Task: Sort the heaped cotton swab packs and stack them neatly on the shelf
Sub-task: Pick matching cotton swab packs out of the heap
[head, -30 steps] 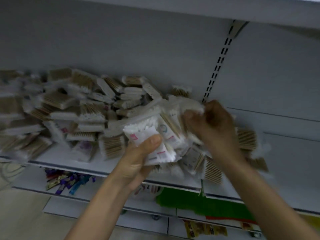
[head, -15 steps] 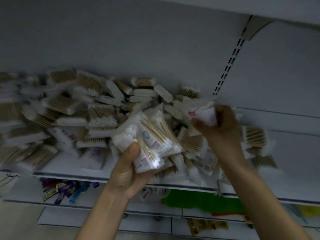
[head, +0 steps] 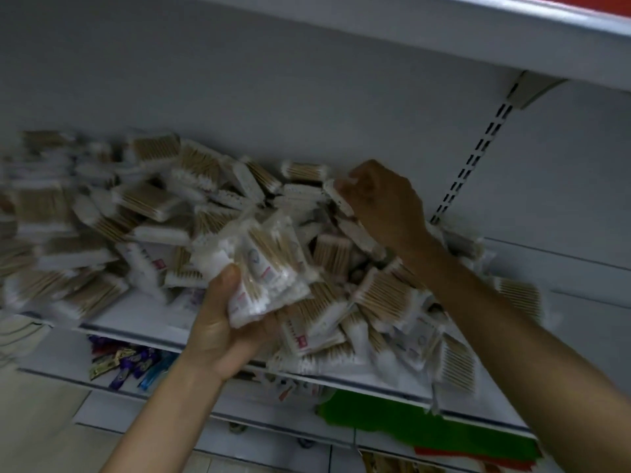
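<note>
**Both hands at the swab heap**

L hand [head: 222, 322] is low centre, palm up, in front of the shelf [head: 136, 319] edge. Its thumb and fingers grip a bundle of swab packs [head: 269, 268]: several clear packs w/ wooden sticks and white tips, fanned and tilted up to the right. The bundle sits over the middle of the heap [head: 153, 213], touching packs behind it.

R hand [head: 386, 203] is higher, at the heap's top right near the back wall [head: 273, 97]. Its fingers are curled and pinch the edge of one white pack [head: 338, 196] lying on top of the pile. Blur hides the exact finger contact.

The heap is unsorted and covers most of the shelf from far left to right of centre. Packs lie at all angles, some flat, some on edge, and a few hang over the front lip on the right.

A slotted rail [head: 474, 155] runs up the wall right of the R hand, w/ an upper shelf [head: 444, 39] above. Below, the lower shelf [head: 51, 373] carries small coloured packets [head: 129, 361]. A green patch [head: 409, 425] shows further right.
</note>
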Motion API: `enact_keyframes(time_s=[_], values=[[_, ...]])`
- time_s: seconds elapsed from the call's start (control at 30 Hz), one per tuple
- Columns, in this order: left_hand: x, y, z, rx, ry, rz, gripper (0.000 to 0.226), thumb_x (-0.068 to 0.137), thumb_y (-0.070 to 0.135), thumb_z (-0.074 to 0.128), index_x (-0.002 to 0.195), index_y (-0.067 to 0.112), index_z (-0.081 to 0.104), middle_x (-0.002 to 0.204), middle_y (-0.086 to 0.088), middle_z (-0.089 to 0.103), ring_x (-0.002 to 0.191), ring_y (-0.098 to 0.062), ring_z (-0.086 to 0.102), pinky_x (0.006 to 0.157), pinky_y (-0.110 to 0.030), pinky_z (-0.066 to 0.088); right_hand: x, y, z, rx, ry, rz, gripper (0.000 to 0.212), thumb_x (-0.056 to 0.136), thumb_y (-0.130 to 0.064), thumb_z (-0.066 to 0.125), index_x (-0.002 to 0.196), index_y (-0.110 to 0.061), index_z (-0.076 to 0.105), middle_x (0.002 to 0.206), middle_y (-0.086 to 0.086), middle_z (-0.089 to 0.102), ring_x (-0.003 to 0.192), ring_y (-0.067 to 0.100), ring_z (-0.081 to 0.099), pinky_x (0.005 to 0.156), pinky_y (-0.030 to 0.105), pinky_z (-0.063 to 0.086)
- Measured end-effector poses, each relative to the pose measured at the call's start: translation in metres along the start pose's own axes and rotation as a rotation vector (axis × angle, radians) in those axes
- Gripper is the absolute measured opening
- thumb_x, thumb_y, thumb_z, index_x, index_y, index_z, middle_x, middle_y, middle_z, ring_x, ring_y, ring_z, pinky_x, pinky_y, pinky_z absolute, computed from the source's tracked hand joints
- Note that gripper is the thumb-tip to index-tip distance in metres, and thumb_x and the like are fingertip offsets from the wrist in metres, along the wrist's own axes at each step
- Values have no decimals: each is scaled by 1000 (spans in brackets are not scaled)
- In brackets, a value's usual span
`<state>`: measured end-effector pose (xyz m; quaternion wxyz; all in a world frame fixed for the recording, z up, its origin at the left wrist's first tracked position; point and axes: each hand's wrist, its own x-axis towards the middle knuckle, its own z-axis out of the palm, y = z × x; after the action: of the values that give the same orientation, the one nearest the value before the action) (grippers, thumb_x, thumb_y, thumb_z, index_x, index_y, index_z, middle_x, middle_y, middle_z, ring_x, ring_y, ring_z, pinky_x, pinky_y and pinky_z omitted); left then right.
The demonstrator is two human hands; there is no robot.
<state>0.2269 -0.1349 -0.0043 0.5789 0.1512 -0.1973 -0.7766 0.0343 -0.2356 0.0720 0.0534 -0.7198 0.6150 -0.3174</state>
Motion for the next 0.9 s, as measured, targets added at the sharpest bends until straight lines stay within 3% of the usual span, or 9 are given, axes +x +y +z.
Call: enact_keyframes(time_s=[0.1, 0.23, 0.4, 0.47, 0.53, 0.63, 0.7, 0.77, 0.9], values=[[-4, 6, -13, -42, -42, 91, 72, 48, 35, 95, 114, 20, 71, 123, -6, 66, 113, -24, 63, 101, -47, 43, 35, 25, 22, -420, -188, -28, 69, 76, -65, 63, 122, -16, 48, 117, 4, 61, 106, 25, 56, 89, 37, 34], [-10, 5, -30, -33, -176, 89, 60, 81, 29, 75, 136, 17, 54, 140, -7, 53, 133, -25, 45, 114, -49, 15, 41, 29, 19, -398, -170, -45, 32, 86, -45, 60, 100, -19, 51, 106, 3, 63, 99, 26, 58, 86, 34, 32], [-16, 0, -13, 67, -2, 115, 68, 19, 36, 100, 83, 24, 79, 92, -1, 73, 88, -16, 70, 87, -32, 52, 35, 22, -26, 132, -22, -2, 21, 87, -27, 65, 101, -17, 54, 97, -4, 61, 83, 14, 60, 74, 23, 51], [-12, 3, -15, 74, -139, 50, 45, 38, 35, 99, 65, 17, 68, 63, -1, 57, 60, -7, 54, 71, -9, 43, 24, 14, -41, 377, -42, 1, 14, 87, -25, 68, 87, -20, 55, 86, -9, 61, 73, 6, 59, 61, 15, 48], [-15, 13, -4, 89, -89, 71, 21, 87, 25, 71, 100, 10, 67, 94, -9, 66, 89, -11, 62, 88, -20, 46, 11, 6, -49, 520, -115, 10, 9, 88, -25, 66, 80, -22, 62, 79, -5, 66, 71, 9, 63, 61, 22, 50], [-15, 27, -6, 162, -120, 206, 42, 102, 11, 42, 141, -3, 38, 141, -23, 46, 133, -35, 41, 113, -46, 27, -10, -8, -57, 475, -258, -54, 14, 86, -30, 66, 84, -17, 69, 76, -2, 69, 68, 9, 64, 59, 19, 50], [-21, 35, -6, 122, -170, 100, 39, 102, 3, 35, 138, -14, 35, 137, -34, 44, 130, -43, 42, 110, -49, 31, -25, -22, -51, 375, -337, -116, 21, 83, -38, 65, 83, -18, 71, 72, -5, 68, 67, 6, 64, 60, 14, 45], [-21, 29, -2, 236, -57, 130, 43, 96, 18, 58, 133, -1, 52, 131, -23, 56, 125, -34, 51, 108, -47, 37, -43, -40, -31, 412, -380, -136, 20, 91, -35, 58, 76, -24, 66, 65, -10, 64, 62, 3, 60, 60, 18, 45], [-26, 16, -14, 256, -189, 109, 75, 40, 56, 93, 107, 30, 74, 114, 3, 69, 110, -17, 63, 101, -44, 43, -67, -77, 11, 555, -342, -31, 31, 103, -30, 33, 99, -20, 62, 86, -19, 58, 81, 1, 54, 83, 16, 42]])
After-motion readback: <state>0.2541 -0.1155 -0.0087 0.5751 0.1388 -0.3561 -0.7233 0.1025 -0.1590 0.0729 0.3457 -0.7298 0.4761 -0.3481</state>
